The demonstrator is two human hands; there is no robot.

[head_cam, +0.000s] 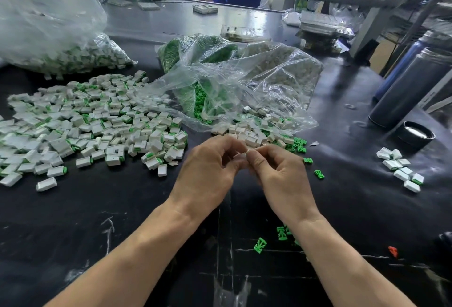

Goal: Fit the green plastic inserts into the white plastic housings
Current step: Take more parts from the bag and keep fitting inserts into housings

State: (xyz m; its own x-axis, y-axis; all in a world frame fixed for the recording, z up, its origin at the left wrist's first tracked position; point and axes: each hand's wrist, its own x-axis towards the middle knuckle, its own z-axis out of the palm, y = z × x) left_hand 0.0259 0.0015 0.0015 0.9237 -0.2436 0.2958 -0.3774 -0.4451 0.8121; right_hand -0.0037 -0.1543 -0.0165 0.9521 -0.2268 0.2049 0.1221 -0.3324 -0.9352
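Where the black table (342,196) begins at the left, a wide heap of assembled housings (93,120) spreads out, white shells with green showing at their ends. Right of it, the left hand (210,167) curls its fingers around a small white housing (241,155), touching the right hand (278,172), whose thumb and fingertips pinch the same piece; whether an insert is in it is hidden. Behind both hands, clear bags (232,81) spill green inserts (299,145) and empty housings (252,133). Farther right, a small cluster of housings (401,169) lies near a dark flask (411,86).
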